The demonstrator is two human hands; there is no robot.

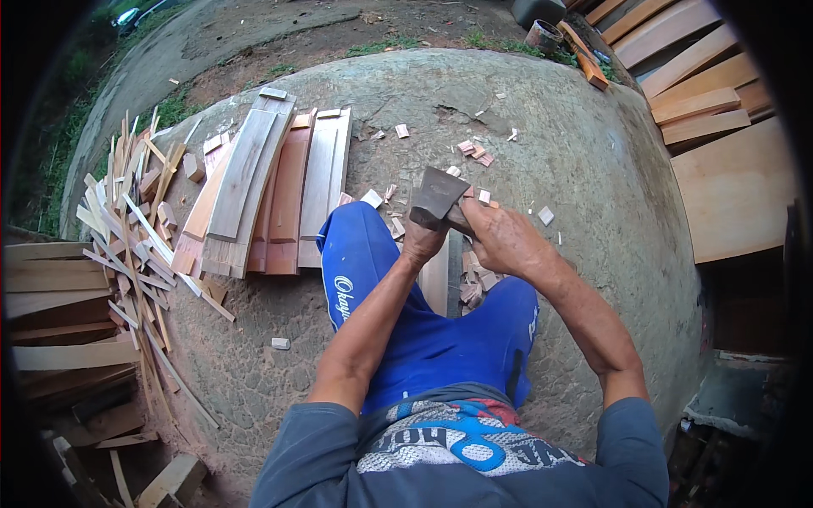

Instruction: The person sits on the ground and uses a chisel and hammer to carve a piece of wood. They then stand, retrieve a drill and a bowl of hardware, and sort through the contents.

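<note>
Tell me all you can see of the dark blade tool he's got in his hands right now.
The dark blade tool is a wide, flat, wedge-shaped head of dull grey metal, like a hatchet or chopper. It is tilted, broad face toward the camera, above the upright pale board between the person's knees. The left hand grips just under the head; the right hand wraps the handle, hiding it. Whether the edge touches the board cannot be told.

Outdoors in daylight, a rounded concrete slab (542,127) serves as floor; beyond it bare dirt (279,34) and grass (174,110), right of it stacked wooden boards (720,110).
</note>
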